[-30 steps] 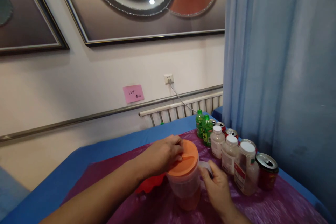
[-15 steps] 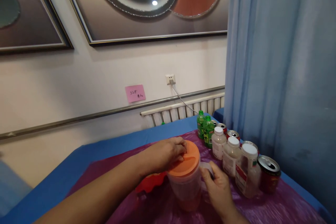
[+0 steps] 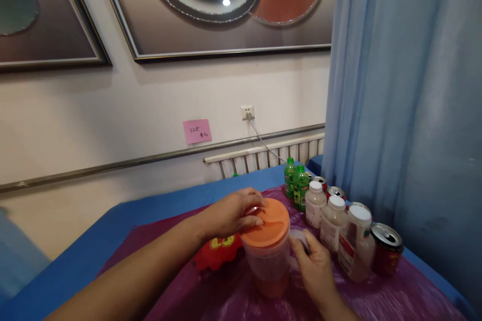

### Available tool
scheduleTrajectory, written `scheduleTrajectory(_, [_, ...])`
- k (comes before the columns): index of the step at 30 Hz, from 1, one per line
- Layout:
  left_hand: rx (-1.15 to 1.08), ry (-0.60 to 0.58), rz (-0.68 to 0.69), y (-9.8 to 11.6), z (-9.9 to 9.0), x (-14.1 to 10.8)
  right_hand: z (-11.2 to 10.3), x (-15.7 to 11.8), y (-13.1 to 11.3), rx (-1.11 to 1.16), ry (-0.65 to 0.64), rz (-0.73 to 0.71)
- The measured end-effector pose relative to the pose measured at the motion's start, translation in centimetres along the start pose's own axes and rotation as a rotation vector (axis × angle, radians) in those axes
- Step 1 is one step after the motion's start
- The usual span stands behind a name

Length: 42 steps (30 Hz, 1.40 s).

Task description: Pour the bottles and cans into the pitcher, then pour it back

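Note:
A clear plastic pitcher stands upright on the purple plastic sheet, with an orange lid on top. My right hand is closed around the pitcher's handle on its right side. On the lid's left part rests my left hand, its fingers bent and thumb spread apart from them, touching the lid. Behind my left wrist and left of the pitcher lies a red item with yellow markings, partly hidden by my forearm.
Two green bottles, several white-capped jars and several cans stand in rows at the right. A blue curtain hangs beyond them. A radiator and a plugged-in cord are behind the blue-covered table.
My left hand has shifted slightly on the lid, its thumb now more visible. More of the red item shows. The whole view has moved a little.

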State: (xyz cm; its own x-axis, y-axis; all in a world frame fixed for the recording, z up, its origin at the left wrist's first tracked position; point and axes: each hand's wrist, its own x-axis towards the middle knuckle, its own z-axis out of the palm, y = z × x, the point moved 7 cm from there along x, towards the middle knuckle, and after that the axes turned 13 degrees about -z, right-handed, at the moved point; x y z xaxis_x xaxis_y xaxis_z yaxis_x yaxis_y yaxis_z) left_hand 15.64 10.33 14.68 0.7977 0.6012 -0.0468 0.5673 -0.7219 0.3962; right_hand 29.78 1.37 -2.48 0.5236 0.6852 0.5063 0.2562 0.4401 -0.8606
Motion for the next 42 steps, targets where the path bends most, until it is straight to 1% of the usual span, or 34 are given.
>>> scheduleTrajectory(3, [0.054, 0.089, -0.15, -1.2, -0.8, -0.4, -0.2, -0.1, 0.0, -0.031, 0.005, 0.014])
scheduleTrajectory(6, [0.108, 0.088, -0.276, -1.7, -0.9, -0.8, -0.3, 0.0, -0.3, -0.052, 0.022, 0.002])
scheduleTrajectory(9, [0.188, 0.073, -0.36, -1.3, -0.9, -1.2, -0.3, 0.0, -0.6, -0.052, 0.025, -0.01])
scheduleTrajectory(12, [0.264, 0.063, -0.407, -0.7, -0.8, -1.4, -0.3, 0.0, -0.6, -0.053, 0.009, -0.011])
scheduleTrajectory(16, [0.381, 0.13, -0.425, -0.1, -0.5, -1.5, -0.3, 0.0, -0.2, -0.049, 0.007, -0.005])
scheduleTrajectory(22, [0.47, 0.189, -0.442, -0.2, 0.1, -2.3, 0.0, -0.2, 0.1, -0.023, 0.006, -0.004])
scheduleTrajectory(24, [0.445, 0.222, -0.408, 0.2, 0.1, -2.4, 0.0, -0.2, 0.0, -0.031, 0.001, -0.009])
scheduleTrajectory(26, [0.35, 0.242, -0.283, 1.2, 0.4, -2.0, 0.0, -0.1, -0.2, -0.04, 0.003, -0.015])
scheduleTrajectory(28, [0.228, 0.207, -0.133, 2.5, 1.1, -1.3, -0.1, 0.0, -0.4, -0.046, 0.006, -0.024])
scheduleTrajectory(29, [0.179, 0.175, -0.084, 3.0, 1.5, -0.9, -0.1, 0.0, -0.5, -0.046, 0.007, -0.026])
scheduleTrajectory(31, [0.134, 0.111, -0.056, 3.4, 2.5, 0.1, -0.1, 0.0, -0.5, -0.039, -0.001, -0.028])
scheduleTrajectory(33, [0.143, 0.083, -0.086, 3.2, 3.0, 0.9, 0.0, 0.0, -0.5, -0.032, -0.008, -0.028])
scheduleTrajectory(35, [0.185, 0.08, -0.104, 3.0, 3.1, 1.3, 0.1, 0.1, -0.4, -0.027, -0.01, -0.029])
scheduleTrajectory(38, [0.288, 0.084, -0.048, 2.9, 2.8, 1.3, 0.3, 0.1, -0.3, -0.02, -0.012, -0.028])
scheduleTrajectory(42, [0.452, 0.096, 0.015, 2.2, 2.6, 0.9, 0.2, 0.2, -0.4, -0.038, 0.004, -0.053])
